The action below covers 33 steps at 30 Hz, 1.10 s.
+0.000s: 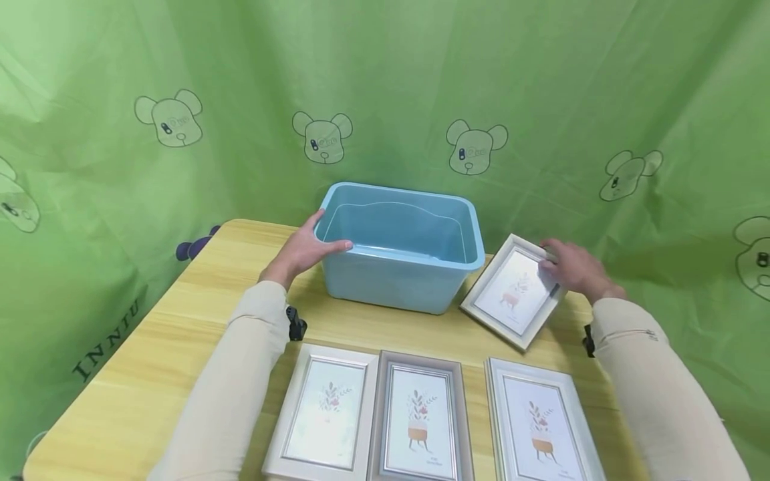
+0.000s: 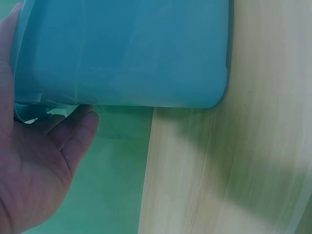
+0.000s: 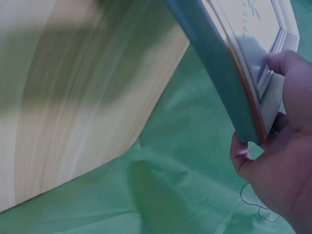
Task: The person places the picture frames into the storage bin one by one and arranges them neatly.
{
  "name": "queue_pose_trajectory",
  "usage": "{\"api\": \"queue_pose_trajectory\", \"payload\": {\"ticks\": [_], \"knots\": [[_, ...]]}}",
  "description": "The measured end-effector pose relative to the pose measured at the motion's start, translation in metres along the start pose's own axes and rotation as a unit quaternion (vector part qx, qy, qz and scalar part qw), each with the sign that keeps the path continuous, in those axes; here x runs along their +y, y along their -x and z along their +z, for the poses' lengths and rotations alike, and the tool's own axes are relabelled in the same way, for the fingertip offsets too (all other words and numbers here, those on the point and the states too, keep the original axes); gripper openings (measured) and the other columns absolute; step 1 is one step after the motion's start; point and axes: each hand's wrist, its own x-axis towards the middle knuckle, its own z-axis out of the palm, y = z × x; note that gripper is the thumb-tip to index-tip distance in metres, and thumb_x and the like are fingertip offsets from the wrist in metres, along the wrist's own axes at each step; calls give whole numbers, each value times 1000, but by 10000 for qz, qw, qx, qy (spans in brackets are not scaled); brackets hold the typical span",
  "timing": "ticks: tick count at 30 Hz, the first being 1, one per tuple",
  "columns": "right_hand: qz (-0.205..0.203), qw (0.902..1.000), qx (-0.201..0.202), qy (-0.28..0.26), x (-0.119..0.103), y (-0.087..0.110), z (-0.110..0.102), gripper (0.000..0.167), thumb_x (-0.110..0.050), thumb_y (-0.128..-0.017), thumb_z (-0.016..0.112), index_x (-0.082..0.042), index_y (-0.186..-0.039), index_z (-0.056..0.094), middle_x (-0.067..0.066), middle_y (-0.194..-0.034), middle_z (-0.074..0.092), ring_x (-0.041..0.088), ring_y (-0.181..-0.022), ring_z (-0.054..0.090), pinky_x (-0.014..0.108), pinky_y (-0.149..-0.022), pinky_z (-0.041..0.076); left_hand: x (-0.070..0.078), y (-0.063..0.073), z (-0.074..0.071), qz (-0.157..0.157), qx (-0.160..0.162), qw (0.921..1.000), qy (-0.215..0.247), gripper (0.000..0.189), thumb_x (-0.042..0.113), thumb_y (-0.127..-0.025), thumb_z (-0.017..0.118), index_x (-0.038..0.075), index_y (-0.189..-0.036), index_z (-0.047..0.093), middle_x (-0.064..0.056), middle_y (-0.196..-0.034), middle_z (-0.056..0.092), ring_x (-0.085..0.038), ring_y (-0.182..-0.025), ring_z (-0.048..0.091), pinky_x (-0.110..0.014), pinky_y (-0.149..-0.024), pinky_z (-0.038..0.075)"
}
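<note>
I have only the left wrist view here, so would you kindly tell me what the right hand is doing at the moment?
Observer: In the head view, the right hand holds a picture frame with its thumb on the front.

Operator: Thank you. Is that frame inside the blue bin that I see?

Observer: No, it is outside, tilted, beside the bin's right end as the person sees it.

Operator: Understood. Are there any other frames about?

Observer: Yes, more frames lie face up on the table, on the person's side of the bin.
</note>
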Motion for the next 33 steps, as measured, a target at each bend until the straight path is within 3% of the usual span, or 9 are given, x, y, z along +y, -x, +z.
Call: {"api": "queue_pose_trajectory", "payload": {"ticks": [6, 13, 19, 25, 33], "knots": [[-16, 9995, 24, -300, -4, 4, -11, 58, -29, -97, 57, -11, -148, 35, 35, -129, 49, 51, -110, 51, 66, -86, 44, 1, 0, 0, 27, -4, 10000, 22, 112, 63, -70, 76, 40, -154, 7, -6, -164, 15, -32, -149, 18, -61, -117, 21], [74, 9986, 157, -491, -10, 10, -17, 58, -27, -94, 61, -15, -147, 40, 34, -126, 55, 41, -97, 60, 47, -72, 52, 1, 0, 0, 42, 9, 10000, -14, 115, 68, -66, 75, 39, -155, 7, -5, -164, 14, -33, -149, 18, -61, -117, 21], [99, 9979, 171, -622, -16, 12, -24, 57, -27, -91, 63, -15, -144, 45, 32, -118, 60, 32, -83, 62, 31, -61, 47, 0, 0, 1, -9, -1, 10000, -21, 114, 66, -68, 76, 40, -155, 7, -5, -164, 14, -32, -149, 18, -60, -117, 21], [173, 9969, 45, -765, -21, 15, -30, 57, -31, -90, 64, -15, -142, 47, 29, -117, 63, 31, -87, 62, 30, -62, 48, 2, 0, 1, -43, -37, 10000, 19, 111, 61, -71, 76, 39, -155, 6, -9, -164, 14, -35, -149, 18, -61, -117, 21], [266, 9940, -93, -1054, -30, 18, -39, 58, -29, -92, 62, -14, -144, 44, 33, -119, 61, 29, -85, 65, 31, -63, 51, 0, -2, 1, -58, -46, 9999, 72, 118, 68, -65, 77, 40, -155, 6, -9, -163, 15, -35, -148, 20, -61, -117, 23]]}}
